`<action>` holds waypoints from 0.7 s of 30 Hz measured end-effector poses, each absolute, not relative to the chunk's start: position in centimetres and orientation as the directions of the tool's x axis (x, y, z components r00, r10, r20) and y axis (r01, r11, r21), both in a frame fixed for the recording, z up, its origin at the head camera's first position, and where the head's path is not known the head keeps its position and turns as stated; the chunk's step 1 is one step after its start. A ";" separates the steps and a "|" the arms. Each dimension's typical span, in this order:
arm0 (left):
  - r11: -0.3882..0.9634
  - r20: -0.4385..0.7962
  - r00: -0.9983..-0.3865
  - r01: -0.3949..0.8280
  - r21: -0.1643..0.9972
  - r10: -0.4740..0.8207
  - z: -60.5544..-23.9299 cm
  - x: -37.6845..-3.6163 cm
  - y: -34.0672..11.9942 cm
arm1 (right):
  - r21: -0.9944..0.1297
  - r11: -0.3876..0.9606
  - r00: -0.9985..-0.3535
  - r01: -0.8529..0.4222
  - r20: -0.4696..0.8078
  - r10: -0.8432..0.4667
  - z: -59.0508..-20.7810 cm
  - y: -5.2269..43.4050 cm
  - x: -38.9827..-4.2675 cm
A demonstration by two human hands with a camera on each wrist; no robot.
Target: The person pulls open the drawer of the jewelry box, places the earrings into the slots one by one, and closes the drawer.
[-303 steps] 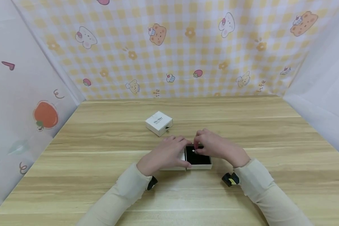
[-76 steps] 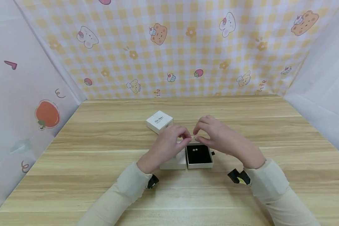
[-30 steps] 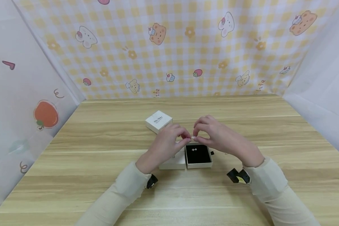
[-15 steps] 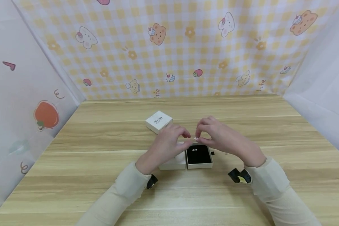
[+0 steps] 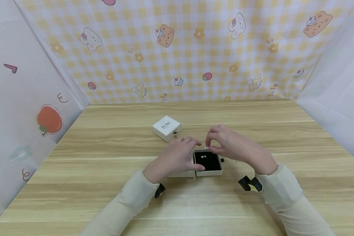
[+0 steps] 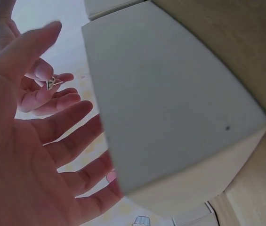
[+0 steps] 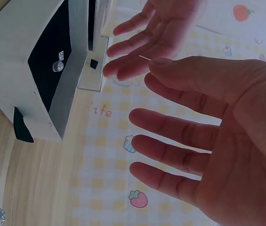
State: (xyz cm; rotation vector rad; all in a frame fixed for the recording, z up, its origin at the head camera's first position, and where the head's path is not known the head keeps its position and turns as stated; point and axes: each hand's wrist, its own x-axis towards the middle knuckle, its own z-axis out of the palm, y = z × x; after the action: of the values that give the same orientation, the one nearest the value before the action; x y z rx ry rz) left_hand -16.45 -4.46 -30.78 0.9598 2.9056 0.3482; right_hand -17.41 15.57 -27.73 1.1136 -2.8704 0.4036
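A small white drawer box lies open at the table's middle, its black-lined tray pulled out to the right of its white sleeve. One stud earring sits in the black lining. My left hand rests on the sleeve with fingers straight, thumb at the tray's near-left corner. Just above the tray's far edge, my right hand pinches a second small earring between thumb and forefinger. That earring also shows in the left wrist view.
A second, closed white box stands behind and left of the hands. A tiny shiny piece lies on the wood right of the tray. Checked cartoon curtains wall in the table on three sides.
My left hand has let go near the right fingertips and dropped onto the box sleeve. The right hand keeps the earring and has sunk slightly toward the tray.
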 end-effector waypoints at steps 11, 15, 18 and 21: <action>0.773 -0.023 -0.787 0.601 0.204 0.617 -31.8 -16.3 -4.3 | -0.219 0.734 -0.751 -0.643 -0.007 -0.660 -28.0 15.1 -17.4; 0.776 -0.028 -0.790 0.595 0.210 0.613 -31.8 -16.4 -4.2 | -0.199 0.728 -0.740 -0.656 -0.021 -0.672 -28.2 15.0 -17.3; 0.777 -0.031 -0.790 0.594 0.209 0.613 -31.8 -16.4 -4.2 | -0.176 0.726 -0.735 -0.665 -0.023 -0.678 -28.4 14.8 -17.3; 0.774 -0.036 -0.787 0.595 0.214 0.615 -31.7 -16.4 -4.3 | -0.158 0.720 -0.726 -0.676 -0.029 -0.687 -28.5 14.7 -17.2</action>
State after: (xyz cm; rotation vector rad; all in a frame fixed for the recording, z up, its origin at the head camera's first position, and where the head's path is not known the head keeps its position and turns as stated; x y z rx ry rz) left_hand -16.39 -4.26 -31.72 0.9789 2.8606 0.2915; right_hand -17.19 14.71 -28.53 1.1879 -2.9923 0.2205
